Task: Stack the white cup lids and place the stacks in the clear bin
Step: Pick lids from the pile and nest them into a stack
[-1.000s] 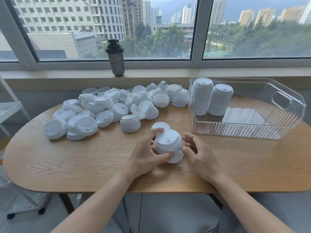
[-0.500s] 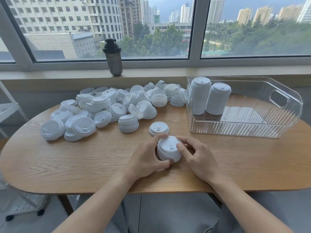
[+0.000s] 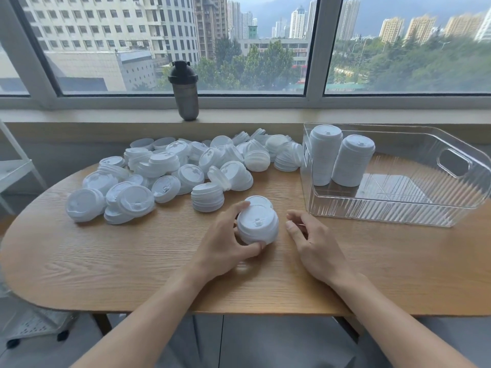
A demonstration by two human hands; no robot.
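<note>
Near table centre: left hand (image 3: 228, 243) gripping short lid stack (image 3: 257, 227), right hand (image 3: 310, 240) loosely curled, empty, just beside; clear bin (image 3: 398, 208) further right.

Left hand (image 3: 225, 243) covers the near-left side of the short lid stack (image 3: 257, 225); lid count there unreadable. Single lid (image 3: 259, 201) behind it is mostly hidden. Pile of loose lids (image 3: 186, 166): lower layers buried. Clear bin (image 3: 398, 208) right end and tabletop (image 3: 106, 261) right end cut by frame edge.
</note>
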